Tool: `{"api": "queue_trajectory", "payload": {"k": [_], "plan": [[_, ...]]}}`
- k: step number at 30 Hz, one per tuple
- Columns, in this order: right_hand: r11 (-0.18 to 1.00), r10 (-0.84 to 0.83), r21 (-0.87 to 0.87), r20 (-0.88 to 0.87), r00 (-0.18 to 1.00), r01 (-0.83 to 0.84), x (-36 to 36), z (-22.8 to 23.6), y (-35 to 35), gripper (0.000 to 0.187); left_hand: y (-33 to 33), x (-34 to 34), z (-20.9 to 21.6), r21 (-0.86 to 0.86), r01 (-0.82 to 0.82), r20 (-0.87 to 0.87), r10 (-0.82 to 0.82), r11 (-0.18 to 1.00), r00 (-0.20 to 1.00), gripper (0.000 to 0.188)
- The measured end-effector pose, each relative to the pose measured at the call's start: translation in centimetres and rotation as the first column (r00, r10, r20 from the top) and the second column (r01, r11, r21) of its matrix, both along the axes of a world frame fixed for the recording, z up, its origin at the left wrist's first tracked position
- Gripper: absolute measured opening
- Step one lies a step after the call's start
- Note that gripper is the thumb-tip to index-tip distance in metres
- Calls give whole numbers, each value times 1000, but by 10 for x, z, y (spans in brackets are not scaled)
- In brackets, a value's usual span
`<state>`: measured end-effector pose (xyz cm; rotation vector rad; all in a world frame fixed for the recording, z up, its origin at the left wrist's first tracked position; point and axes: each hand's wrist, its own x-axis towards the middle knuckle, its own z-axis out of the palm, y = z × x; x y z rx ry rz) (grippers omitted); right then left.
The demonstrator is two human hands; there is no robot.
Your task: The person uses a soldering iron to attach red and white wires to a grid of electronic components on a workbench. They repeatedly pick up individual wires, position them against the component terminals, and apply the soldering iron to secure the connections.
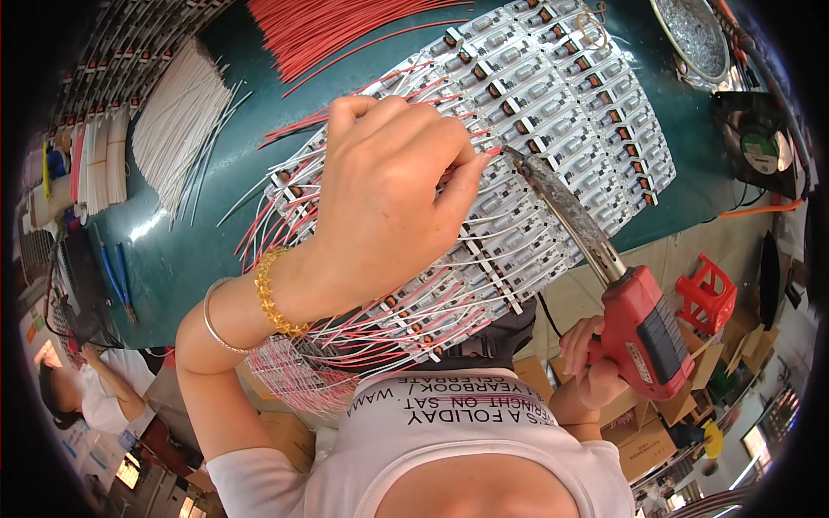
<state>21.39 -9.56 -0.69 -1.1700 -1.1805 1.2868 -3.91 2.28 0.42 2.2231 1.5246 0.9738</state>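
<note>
My left hand (393, 168) is closed, its thumb and fingers pinching a thin red wire (494, 151) over a large panel of small circuit boards (535, 86). My right hand (591, 363) grips a soldering gun (643, 332) by its red and black handle. The gun's dark tip lies close by the end of the red wire, at a board in the panel's middle; whether they touch I cannot tell. White wires (496, 250) and red ones trail from the boards nearer to me, and the panel overhangs the table's near edge.
Loose red wires (337, 34) and a bundle of white wires (177, 121) lie on the green table (164, 250). Blue-handled pliers (117, 272) rest at the left. At the right are a bowl of grey bits (699, 39), a black fan (760, 147) and a red stool (706, 293). Another person (108, 393) sits lower left.
</note>
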Motion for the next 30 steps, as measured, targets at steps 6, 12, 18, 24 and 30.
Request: {"api": "queue_trajectory", "payload": {"k": [6,12,18,24,30], "plan": [[999,-42,14,5,999,42,-1,-1,-3,72,0,0,-1,9,0,0,0,1000,1000,18],[998,6,-59,22,1000,-4,-13,13,5,76,0,0,0,13,-4,-6,4,1000,1000,17],[999,-24,-41,25,999,25,-2,5,-4,80,-1,0,-1,55,-19,26,18,998,1000,14],[998,-34,-47,-116,993,29,8,-6,-14,81,-7,7,-3,80,23,36,-26,997,999,14],[1000,-16,-6,-112,994,15,13,-12,-16,77,-6,8,-3,76,37,5,-37,996,999,14]]}}
